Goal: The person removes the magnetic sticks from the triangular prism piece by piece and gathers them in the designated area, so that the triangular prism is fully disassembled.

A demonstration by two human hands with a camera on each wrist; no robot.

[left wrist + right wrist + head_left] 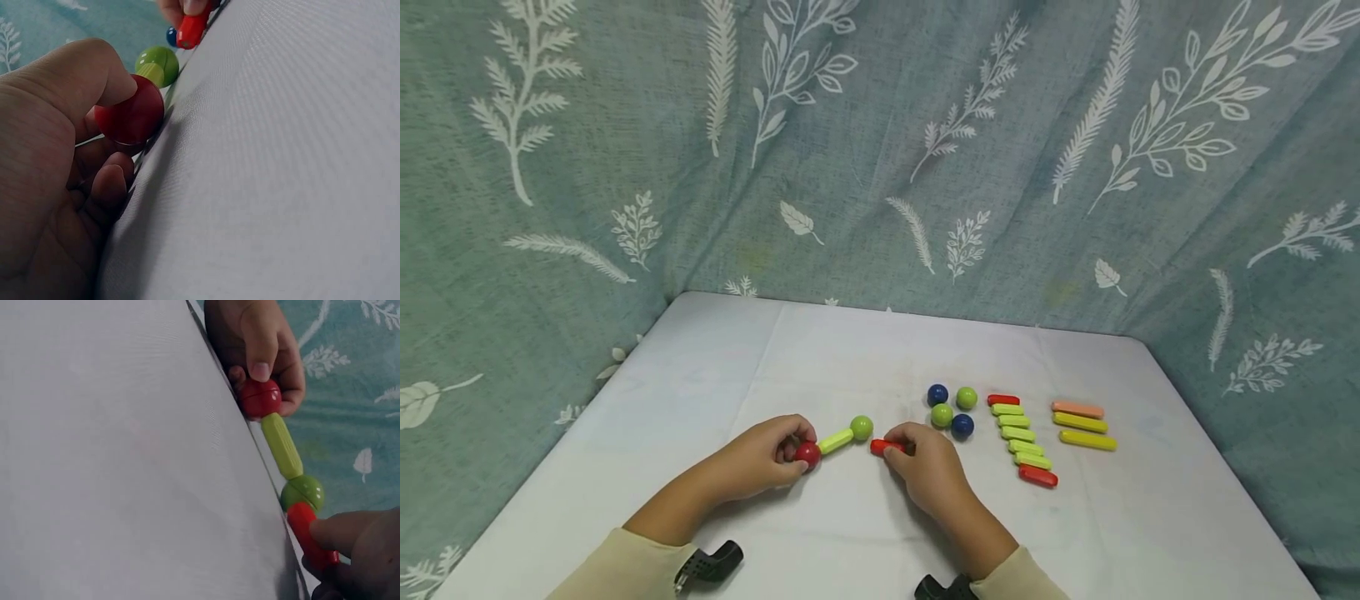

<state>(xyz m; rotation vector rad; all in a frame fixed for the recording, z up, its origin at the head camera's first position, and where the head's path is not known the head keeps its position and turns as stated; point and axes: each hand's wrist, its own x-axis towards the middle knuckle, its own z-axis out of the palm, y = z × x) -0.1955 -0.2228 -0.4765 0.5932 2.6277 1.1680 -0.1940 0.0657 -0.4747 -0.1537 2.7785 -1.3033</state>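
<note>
My left hand pinches a red ball between thumb and fingers, close over the white table. A yellow-green stick runs from that ball to a green ball, the three forming a short chain. In my right hand is a short red stick, gripped between thumb and fingers. Its free end points at the green ball, with a small gap showing in the head view. The right wrist view has this red stick overlapping the green ball.
Beyond the right hand sit two blue balls and two green balls. Right of them is a column of several yellow-green sticks with red sticks at both ends. Longer yellow sticks and an orange one lie farther right.
</note>
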